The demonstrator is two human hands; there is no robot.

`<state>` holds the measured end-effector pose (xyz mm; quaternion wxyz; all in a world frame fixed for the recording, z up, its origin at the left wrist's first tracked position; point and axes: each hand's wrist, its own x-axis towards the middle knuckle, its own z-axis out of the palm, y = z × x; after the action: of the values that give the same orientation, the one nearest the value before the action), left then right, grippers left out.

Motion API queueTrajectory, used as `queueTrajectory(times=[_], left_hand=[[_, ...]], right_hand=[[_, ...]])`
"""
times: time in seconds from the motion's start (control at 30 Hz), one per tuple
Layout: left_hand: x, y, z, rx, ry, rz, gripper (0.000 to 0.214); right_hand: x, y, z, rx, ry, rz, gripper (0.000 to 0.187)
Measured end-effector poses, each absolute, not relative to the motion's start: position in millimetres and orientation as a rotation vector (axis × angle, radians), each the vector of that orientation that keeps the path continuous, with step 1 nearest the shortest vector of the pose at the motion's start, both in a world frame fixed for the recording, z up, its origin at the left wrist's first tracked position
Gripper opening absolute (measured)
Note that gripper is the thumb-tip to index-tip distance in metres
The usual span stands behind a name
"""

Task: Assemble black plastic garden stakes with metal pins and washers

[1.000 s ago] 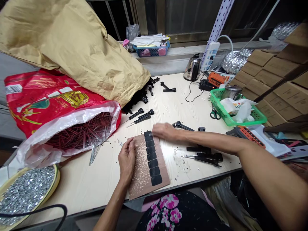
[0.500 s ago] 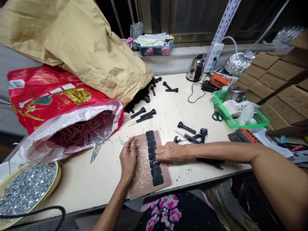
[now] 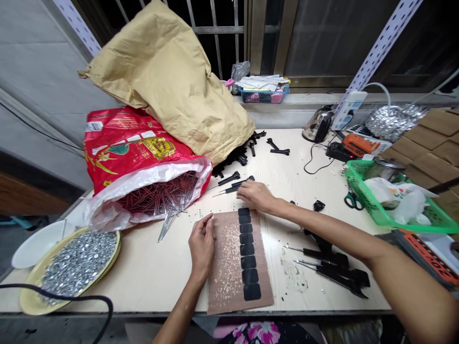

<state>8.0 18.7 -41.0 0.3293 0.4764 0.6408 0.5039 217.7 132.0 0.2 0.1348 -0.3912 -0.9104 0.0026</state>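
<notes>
A brown board (image 3: 225, 260) lies at the table's near edge, with a column of black pads (image 3: 247, 253) stuck along it. My left hand (image 3: 202, 243) rests on the board's left edge, fingers bent and pressing it down. My right hand (image 3: 254, 195) reaches past the board's top end. Its fingers are stretched toward a few black-handled spikes (image 3: 233, 183) on the table, with nothing seen in them. More black-handled spikes (image 3: 330, 270) lie under my right forearm.
At the left, a red bag (image 3: 132, 143) spills thin metal pins (image 3: 161, 198), and a tan sack (image 3: 179, 91) lies on it. A yellow dish of silvery bits (image 3: 71, 267) and a black cable (image 3: 82, 298) are near left. A green basket (image 3: 385, 220), scissors (image 3: 353, 200), a kettle (image 3: 317, 124) and cardboard boxes (image 3: 441, 138) are at the right.
My right hand slid from the top of the pads down to mid-column, then moved up past the board's top toward the spikes. My left hand stayed on the board. The view shifted.
</notes>
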Motion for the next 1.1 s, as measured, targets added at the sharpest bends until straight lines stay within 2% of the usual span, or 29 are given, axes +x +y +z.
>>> queueTrajectory(times=[0.1,0.23,0.4,0.53,0.67,0.8,0.93,1.1], left_hand=[[-24,28,-43,1.613,1.924,1.237,0.033],[-57,42,-52,1.949,1.976,1.088,0.032],[-68,56,-65,2.095,1.960,0.803,0.033],[-67,61,-64,2.073,1.961,0.781,0.028],[-64,63,-55,1.780,1.926,0.998,0.016],[-53,61,-37,0.899,1.535,1.278,0.021],[-30,55,-15,0.364,1.103,1.345,0.025],[-5,47,0,0.307,1.031,1.427,0.014]], right_hand=[[169,161,-27,-1.101,-2.716,-0.086,0.021],[149,175,-48,-1.023,-2.803,-0.162,0.025],[151,177,-61,-1.007,-2.786,-0.164,0.027],[156,169,-52,-0.938,-2.664,-0.069,0.026],[160,146,-25,-0.900,-2.409,0.168,0.027],[158,112,0,-0.904,-2.332,0.314,0.028],[156,88,13,-0.963,-2.346,0.249,0.026],[162,77,23,-1.027,-2.376,0.059,0.029]])
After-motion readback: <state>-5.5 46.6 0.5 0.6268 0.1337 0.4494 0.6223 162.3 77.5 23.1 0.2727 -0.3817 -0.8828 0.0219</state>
